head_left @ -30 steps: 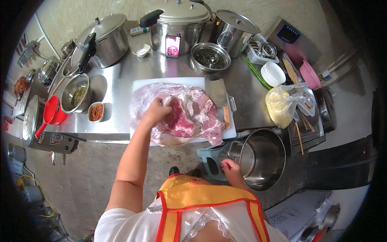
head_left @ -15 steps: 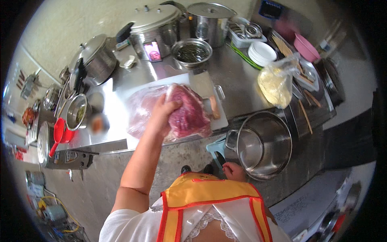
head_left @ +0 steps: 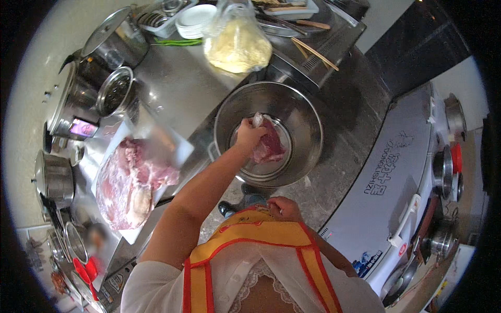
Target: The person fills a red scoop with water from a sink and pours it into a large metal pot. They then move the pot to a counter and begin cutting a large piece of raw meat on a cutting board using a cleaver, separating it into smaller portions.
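Observation:
A piece of raw red meat [head_left: 270, 143] hangs from my left hand [head_left: 250, 136], whose fingers are closed on its pale upper edge. Hand and meat are within the mouth of a large steel pot [head_left: 305, 133]; whether the meat touches the bottom I cannot tell. My right hand [head_left: 286, 209] is curled near the front of my yellow apron [head_left: 250, 237], and what it holds, if anything, is hidden. To the left, a big slab of raw meat [head_left: 125, 185] lies on a white cutting board [head_left: 180, 148] on the steel counter.
A bag of yellow food [head_left: 237, 49] and white plates [head_left: 196, 21] stand at the back of the counter. Pressure cookers [head_left: 55, 177], a steel bowl [head_left: 116, 91] and a phone [head_left: 83, 128] line the left. A white chest freezer [head_left: 383, 177] is at the right.
My view has turned right. My left hand has moved from above the board to the pot, carrying a piece of meat; the large slab stays on the board.

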Demonstrator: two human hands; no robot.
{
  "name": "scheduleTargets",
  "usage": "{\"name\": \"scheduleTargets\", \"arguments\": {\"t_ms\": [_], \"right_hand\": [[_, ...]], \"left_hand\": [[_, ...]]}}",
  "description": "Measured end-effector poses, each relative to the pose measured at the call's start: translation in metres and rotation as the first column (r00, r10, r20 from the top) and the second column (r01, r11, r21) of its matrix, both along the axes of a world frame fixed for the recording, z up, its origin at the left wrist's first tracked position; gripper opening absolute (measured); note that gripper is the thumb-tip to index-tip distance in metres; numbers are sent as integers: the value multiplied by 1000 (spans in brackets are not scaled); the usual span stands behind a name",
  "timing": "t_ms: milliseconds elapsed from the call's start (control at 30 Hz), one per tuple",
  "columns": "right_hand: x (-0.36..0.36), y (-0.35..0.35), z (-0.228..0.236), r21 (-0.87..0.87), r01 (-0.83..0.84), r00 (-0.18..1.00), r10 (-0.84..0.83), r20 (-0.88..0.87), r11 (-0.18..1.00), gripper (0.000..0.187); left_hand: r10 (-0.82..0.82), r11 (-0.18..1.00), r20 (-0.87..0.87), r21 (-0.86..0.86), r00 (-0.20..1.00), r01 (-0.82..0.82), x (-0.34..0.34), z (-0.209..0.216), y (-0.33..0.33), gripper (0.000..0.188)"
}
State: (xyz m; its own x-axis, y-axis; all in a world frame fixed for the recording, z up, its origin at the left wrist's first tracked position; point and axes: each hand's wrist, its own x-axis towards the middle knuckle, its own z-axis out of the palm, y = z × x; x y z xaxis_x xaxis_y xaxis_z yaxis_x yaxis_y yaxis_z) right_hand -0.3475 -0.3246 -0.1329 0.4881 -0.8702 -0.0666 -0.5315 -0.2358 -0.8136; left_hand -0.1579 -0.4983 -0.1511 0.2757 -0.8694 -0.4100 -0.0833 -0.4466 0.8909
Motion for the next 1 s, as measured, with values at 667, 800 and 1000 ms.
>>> {"name": "scheduleTargets", "arguments": {"t_ms": [667,800,1000], "right_hand": [[82,-74,26,38,-495,864,488,126,868,11],[174,-95,36,-248,-514,832,547,88,821,14],[313,-128,28,-441,-435,886,285,-367,785,41]], "left_hand": [[498,866,746,-412,442,-282,137,53,287,29],[598,748,764,-424,242,-511,153,47,366,33],[589,774,771,-453,241,-442,187,53,409,36]]}}
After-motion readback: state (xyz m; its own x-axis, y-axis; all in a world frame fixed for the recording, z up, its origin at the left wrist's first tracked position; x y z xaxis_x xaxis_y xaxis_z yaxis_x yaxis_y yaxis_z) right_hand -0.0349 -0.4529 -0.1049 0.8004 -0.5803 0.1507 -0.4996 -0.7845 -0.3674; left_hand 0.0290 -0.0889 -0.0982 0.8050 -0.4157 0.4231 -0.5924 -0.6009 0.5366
